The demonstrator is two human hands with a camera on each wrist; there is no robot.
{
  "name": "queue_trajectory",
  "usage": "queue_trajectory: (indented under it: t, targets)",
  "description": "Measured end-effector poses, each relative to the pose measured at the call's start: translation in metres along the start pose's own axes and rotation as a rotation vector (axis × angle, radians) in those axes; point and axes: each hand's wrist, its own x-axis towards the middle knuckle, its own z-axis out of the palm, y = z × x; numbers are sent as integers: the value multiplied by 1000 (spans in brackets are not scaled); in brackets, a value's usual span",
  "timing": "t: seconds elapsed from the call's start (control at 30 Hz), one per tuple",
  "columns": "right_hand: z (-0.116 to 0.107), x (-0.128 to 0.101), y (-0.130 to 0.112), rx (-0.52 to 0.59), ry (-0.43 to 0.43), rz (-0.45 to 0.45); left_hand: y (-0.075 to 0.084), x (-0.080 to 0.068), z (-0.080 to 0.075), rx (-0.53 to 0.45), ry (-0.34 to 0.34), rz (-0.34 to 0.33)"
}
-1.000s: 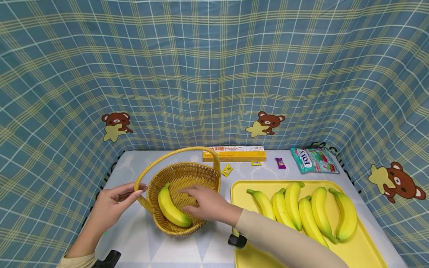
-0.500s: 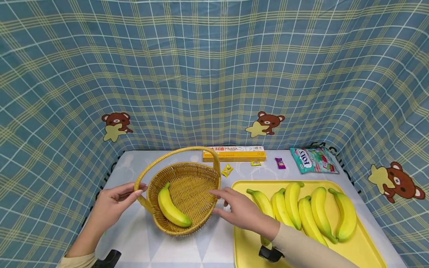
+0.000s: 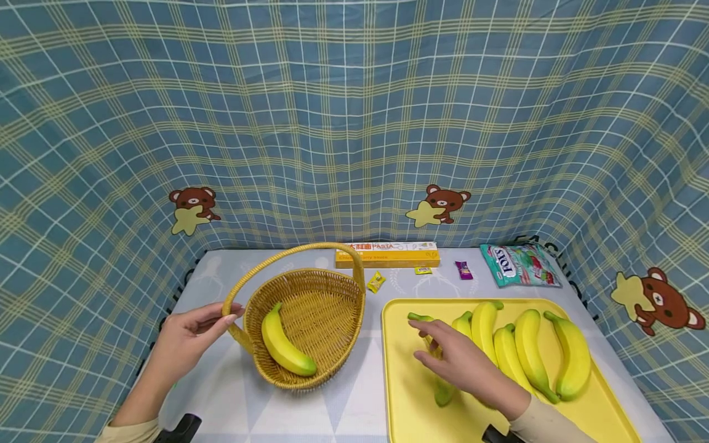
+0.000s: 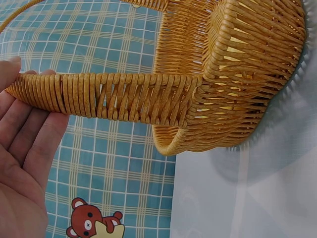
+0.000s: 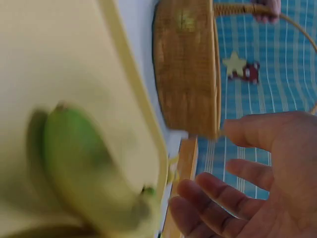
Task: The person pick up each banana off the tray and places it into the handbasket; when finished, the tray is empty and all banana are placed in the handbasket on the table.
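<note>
Two hands: left hand point(image 3: 191, 337) steadies basket handle point(image 3: 232, 294); right hand point(image 3: 462, 363) over banana point(image 3: 437, 357).

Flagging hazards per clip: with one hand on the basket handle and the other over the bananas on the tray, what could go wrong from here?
1. The right hand hovers open over the leftmost banana, close beside the others; a loose grasp might nudge its neighbours.
2. The left hand only touches the handle with straight fingers, so the basket may slide or tip if bumped.
</note>
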Motion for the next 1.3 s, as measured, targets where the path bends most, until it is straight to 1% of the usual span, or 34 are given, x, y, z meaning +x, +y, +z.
queue_trajectory:
  t: [0.2,0.3,0.43,0.67,0.93,1.13,1.3]
  targets:
    - [-15,-14,24,-38,5,138,-1,-1,0,0,-1,1]
    - [-20,-20,34,-65,3,186,0,0,0,2,2,5]
    - [-22,-26,45,-119,-1,222,0,0,0,9,5,6]
    - [-16,-31,52,-198,17,230,-1,0,0,9,5,3]
    - [-4,-30,50,-219,49,222,-2,0,0,1,4,4]
    - [2,-29,48,-221,20,240,-1,-1,0,-1,5,-4]
    - [5,-29,48,-223,7,244,-1,-1,-1,-6,2,5]
